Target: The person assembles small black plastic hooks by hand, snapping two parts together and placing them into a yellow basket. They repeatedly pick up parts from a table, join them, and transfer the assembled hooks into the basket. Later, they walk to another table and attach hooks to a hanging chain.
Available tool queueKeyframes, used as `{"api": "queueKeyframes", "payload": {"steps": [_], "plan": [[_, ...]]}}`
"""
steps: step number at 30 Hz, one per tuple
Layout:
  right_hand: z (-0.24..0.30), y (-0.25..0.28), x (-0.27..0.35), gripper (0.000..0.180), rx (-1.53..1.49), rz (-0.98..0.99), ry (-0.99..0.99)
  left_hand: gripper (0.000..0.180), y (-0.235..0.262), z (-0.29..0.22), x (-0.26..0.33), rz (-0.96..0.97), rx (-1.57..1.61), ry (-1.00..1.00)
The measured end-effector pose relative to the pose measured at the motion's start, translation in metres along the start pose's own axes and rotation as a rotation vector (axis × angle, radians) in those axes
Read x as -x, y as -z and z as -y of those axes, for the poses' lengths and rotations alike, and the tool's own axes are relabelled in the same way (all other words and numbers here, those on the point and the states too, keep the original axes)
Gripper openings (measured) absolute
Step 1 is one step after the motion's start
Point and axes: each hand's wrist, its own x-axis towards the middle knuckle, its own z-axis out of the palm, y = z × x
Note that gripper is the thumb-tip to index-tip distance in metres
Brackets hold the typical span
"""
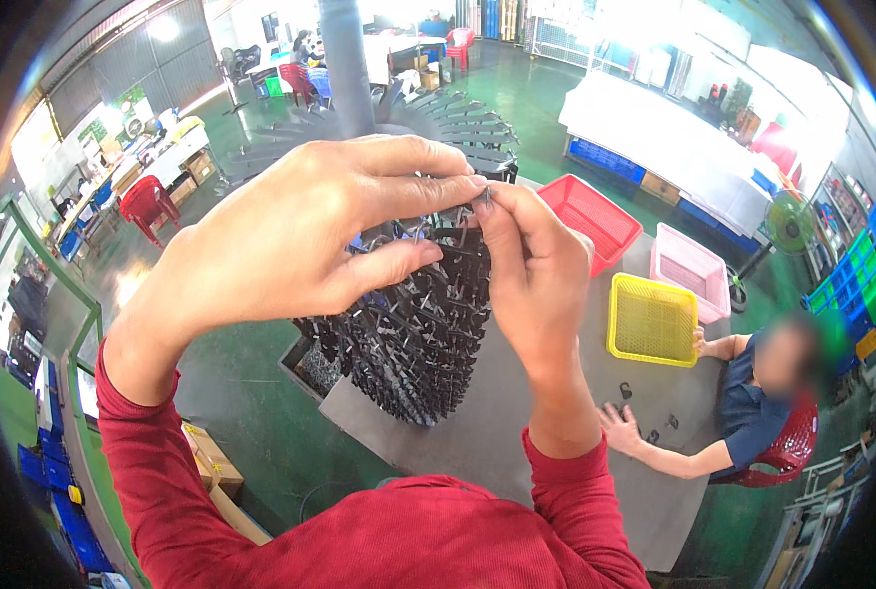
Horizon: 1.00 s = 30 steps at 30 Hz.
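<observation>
In front of me stands a tall rack hung all round with tiers of small black parts on metal hooks. Above its upper part, my left hand reaches across with its fingers stretched out and its thumb apart. Its fingertips come up to those of my right hand. Between thumb and forefinger, my right hand pinches a small dark piece, too small to tell its kind. Behind my hands, a fan of dark flat arms spreads round a grey pole.
A grey table lies to the right, with a red basket, a pink basket, a yellow basket and several small black parts. A seated co-worker rests a hand there. Cardboard boxes stand at lower left.
</observation>
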Motion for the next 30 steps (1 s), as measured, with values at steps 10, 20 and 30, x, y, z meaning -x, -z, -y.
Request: {"api": "queueKeyframes", "payload": {"steps": [10,20,30], "plan": [[-0.01,-0.009,0.003,0.008,-0.114,-0.089,0.03,0.05,-0.006,0.006,0.002,-0.019,0.027,0.014],[-0.019,-0.016,0.007,0.007,-0.113,-0.086,0.009,0.051,-0.014,0.013,0.007,-0.001,0.021,0.03],[-0.063,0.104,0.02,0.018,0.29,-0.13,-0.448,0.048,-0.026,0.024,-0.01,0.056,-0.159,0.106]]}}
